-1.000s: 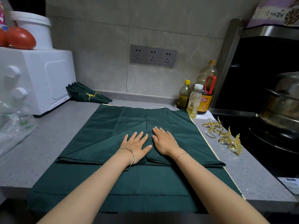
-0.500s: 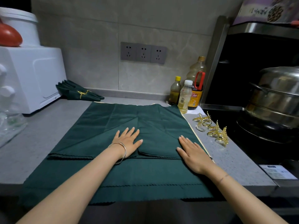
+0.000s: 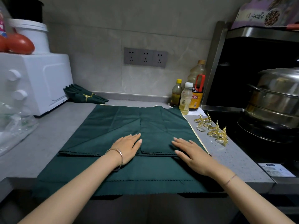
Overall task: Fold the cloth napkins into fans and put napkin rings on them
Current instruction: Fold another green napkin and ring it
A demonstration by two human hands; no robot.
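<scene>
Okay: grey speckled desk [image 3: 53, 143]. One boxy white oven [image 3: 40, 81] at its back-left corner, and one round steel steamer pot [image 3: 275, 101] on the black stove past the right edge. Dark green cloth napkins [image 3: 113, 123] with scalloped hems are stacked flat at centre, overhanging the front edge; layer count unclear. Left hand [image 3: 127, 147] and right hand [image 3: 192, 155] both lie flat, fingers straight, pressing a folded panel [image 3: 158, 136] on top. One finished fan napkin [image 3: 84, 96], gold-ringed, is at the back left. Three bottles [image 3: 186, 99] stand at the back right. Gold leaf-shaped napkin rings [image 3: 212, 128] are clustered by the right edge.
</scene>
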